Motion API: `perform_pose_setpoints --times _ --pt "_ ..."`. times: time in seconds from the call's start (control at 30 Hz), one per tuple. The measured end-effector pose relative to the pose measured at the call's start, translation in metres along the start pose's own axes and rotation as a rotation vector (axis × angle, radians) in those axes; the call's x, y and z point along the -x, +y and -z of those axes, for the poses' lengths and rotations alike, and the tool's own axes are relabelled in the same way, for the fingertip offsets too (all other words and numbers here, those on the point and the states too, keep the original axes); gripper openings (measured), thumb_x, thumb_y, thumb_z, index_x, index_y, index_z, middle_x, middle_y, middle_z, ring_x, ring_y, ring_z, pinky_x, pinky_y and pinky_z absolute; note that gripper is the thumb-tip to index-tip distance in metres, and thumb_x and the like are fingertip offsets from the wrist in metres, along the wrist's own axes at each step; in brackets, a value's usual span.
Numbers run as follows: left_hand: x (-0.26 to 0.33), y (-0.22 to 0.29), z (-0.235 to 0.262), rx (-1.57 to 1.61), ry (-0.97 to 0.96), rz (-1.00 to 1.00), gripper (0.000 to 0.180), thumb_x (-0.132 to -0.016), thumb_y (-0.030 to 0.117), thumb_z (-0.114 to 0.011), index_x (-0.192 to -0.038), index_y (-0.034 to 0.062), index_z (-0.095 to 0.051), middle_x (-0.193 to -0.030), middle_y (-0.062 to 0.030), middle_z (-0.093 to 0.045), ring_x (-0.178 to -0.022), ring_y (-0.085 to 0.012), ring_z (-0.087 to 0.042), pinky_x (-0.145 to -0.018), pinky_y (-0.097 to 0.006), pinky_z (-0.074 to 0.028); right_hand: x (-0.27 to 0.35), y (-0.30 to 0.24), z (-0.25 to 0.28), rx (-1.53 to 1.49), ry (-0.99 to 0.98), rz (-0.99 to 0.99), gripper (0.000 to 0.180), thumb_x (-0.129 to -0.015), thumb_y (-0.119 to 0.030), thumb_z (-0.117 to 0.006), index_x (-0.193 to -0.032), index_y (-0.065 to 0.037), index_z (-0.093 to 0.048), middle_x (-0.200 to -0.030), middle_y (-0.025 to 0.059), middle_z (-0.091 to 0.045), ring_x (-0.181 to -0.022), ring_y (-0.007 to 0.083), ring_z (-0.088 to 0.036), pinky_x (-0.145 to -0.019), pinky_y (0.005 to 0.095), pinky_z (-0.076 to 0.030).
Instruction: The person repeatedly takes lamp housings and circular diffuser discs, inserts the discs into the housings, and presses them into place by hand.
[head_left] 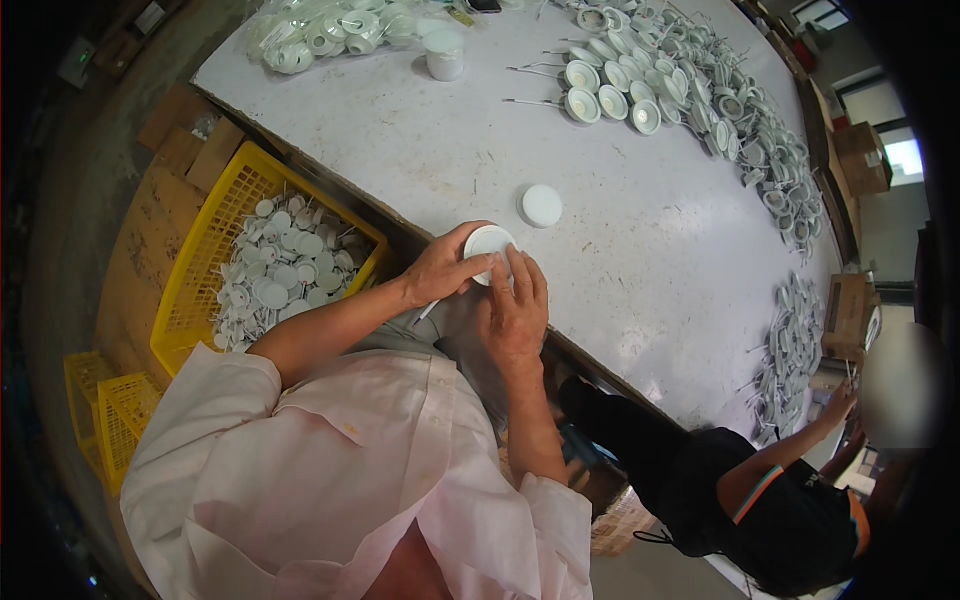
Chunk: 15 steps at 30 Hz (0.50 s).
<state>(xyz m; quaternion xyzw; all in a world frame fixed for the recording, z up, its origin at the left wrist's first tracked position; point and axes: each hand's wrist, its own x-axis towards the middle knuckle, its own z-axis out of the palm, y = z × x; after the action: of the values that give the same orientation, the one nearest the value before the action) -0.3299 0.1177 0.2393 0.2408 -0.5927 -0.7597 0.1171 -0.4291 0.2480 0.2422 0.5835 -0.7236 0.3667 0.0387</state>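
Over the table's near edge, I hold a round white light fitting in both hands. My left hand grips its left side, with the thumb across the front rim. The fingers of my right hand press on its near right edge. A short white lead hangs down below my left hand; its upper end is hidden. Just beyond my hands, a round white disc-topped piece lies on the white table, apart from them.
At my left stands a yellow basket full of white fittings. Wired cup-shaped parts cover the far right table, and more lie nearer a co-worker in black. A white tub stands beside bagged white parts.
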Motion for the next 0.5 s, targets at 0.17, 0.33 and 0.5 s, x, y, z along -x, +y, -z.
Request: perform_pose_setpoints --times 0.17,0.33,0.5 --pt "0.0004 -0.0012 -0.002 0.011 0.033 0.007 0.043 -0.094 0.02 -0.052 -0.133 0.0037 -0.04 -0.094 -0.0039 -0.058 -0.069 -0.0048 -0.051 -0.053 -0.02 -0.044 0.0014 -0.0018 -0.0047 0.026 0.039 0.017 0.059 -0.065 0.003 -0.069 -0.122 -0.008 -0.057 -0.128 0.0131 -0.052 -0.112 0.0375 -0.05 -0.092 0.0443 -0.044" --pt "0.0021 0.0038 -0.0044 0.001 0.04 0.02 0.042 -0.095 0.019 -0.049 -0.134 0.0047 -0.04 -0.095 -0.0039 -0.058 -0.072 -0.0052 -0.052 -0.055 -0.02 -0.045 0.0018 -0.0015 -0.0031 0.08 0.052 0.004 0.06 -0.064 0.0 -0.073 -0.121 -0.009 -0.058 -0.128 0.0118 -0.053 -0.113 0.0365 -0.051 -0.092 0.0423 -0.044" --pt "0.0011 0.0011 -0.0033 -0.016 0.037 0.011 0.041 -0.095 0.02 -0.047 -0.133 0.0058 -0.042 -0.1 -0.0039 -0.059 -0.076 -0.0051 -0.053 -0.055 -0.019 -0.046 0.0025 -0.0011 0.0012 0.127 0.048 0.015 0.056 -0.065 -0.002 -0.072 -0.118 -0.009 -0.06 -0.127 0.0122 -0.054 -0.113 0.036 -0.051 -0.092 0.0421 -0.043"
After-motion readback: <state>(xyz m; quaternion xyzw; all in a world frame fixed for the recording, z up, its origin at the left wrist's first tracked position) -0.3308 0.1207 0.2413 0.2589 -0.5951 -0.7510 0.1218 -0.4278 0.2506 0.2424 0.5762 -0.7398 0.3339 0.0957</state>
